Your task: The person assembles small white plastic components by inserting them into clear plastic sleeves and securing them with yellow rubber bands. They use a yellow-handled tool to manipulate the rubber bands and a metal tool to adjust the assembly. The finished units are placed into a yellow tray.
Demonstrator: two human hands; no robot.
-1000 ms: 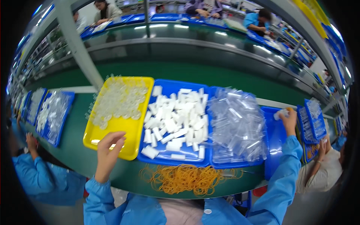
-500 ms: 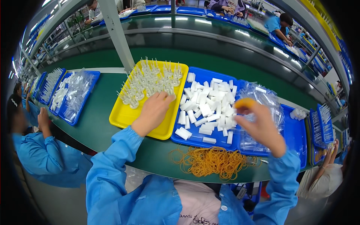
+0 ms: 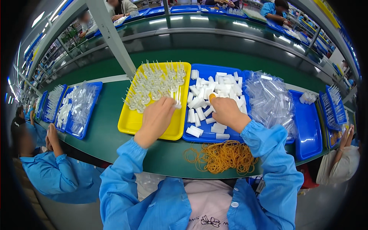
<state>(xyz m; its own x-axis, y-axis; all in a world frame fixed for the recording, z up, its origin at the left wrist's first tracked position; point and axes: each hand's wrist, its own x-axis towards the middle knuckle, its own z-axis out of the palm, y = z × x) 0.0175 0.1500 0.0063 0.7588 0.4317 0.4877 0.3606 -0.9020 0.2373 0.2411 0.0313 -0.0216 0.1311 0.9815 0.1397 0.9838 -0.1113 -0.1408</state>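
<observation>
My left hand is closed in a pinch at the yellow tray's right side. A small clear piece with thin upright stems sticks out from its fingertips. Beside it, the yellow tray holds many similar clear, bulb-like pieces standing stems up. My right hand is over the blue tray of white blocks. An orange finger cot covers one fingertip. Its fingers curl together among the blocks, and the hand itself hides anything they hold.
Orange rubber bands lie heaped at the table's near edge. Right of the blocks are clear plastic sleeves and another blue tray. More filled trays stand at left. A co-worker in a blue sleeve sits there; a metal post rises behind.
My right hand has moved left from over the sleeves onto the white blocks, its fingers drawing in. My left hand now shows a clear piece at its fingertips. The whole view has shifted slightly.
</observation>
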